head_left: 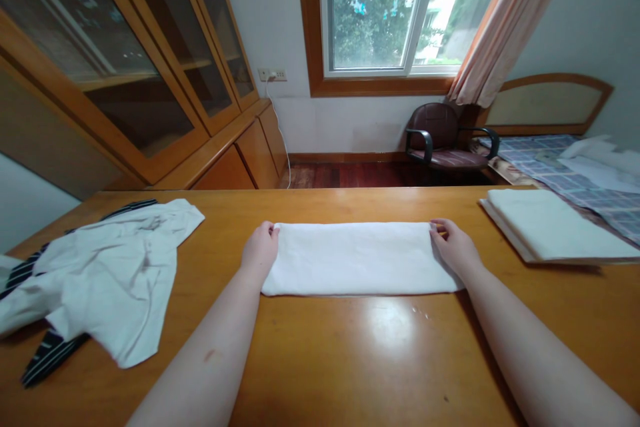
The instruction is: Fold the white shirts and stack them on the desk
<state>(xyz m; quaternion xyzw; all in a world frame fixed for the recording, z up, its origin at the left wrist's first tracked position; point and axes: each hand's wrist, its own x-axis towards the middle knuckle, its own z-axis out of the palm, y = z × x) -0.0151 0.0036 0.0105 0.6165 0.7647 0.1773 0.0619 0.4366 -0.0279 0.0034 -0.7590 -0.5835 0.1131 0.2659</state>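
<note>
A white cloth [355, 259], folded into a long flat rectangle, lies across the middle of the wooden table [320, 353]. My left hand [260, 250] is at its left end, fingers curled and pinching the far left corner. My right hand [453, 245] is at the right end, fingers closed on the far right corner. Both forearms reach in from the near edge.
A crumpled white shirt with dark striped trim [105, 277] lies at the table's left. A folded cream cloth stack [550, 233] sits at the right edge. Beyond the table stand a glass-door cabinet [150, 67], a dark armchair [445, 140], a bed [575, 173] and a window [400, 7].
</note>
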